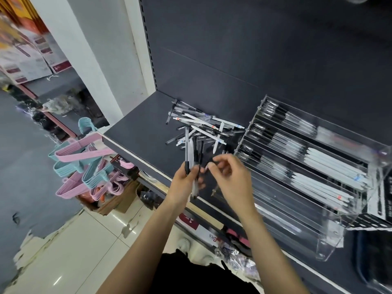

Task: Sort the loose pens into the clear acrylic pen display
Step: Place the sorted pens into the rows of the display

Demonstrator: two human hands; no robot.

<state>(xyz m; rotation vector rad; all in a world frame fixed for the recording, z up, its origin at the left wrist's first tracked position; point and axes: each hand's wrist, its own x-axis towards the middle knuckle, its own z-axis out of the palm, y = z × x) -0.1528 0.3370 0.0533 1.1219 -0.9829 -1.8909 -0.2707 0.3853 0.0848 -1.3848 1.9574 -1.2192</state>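
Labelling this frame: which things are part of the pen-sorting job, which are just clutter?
Job: loose pile of black and white pens; clear acrylic pen display; bunch of pens gripped by left hand; right hand.
Clutter: pink and blue plastic hangers; cardboard boxes.

Loose pens [203, 126], black, clear and white, lie crisscrossed in a heap on the dark shelf [140, 132]. Just beside them on the right, the tilted clear display [331, 230] holds pens sorted in parallel rows.
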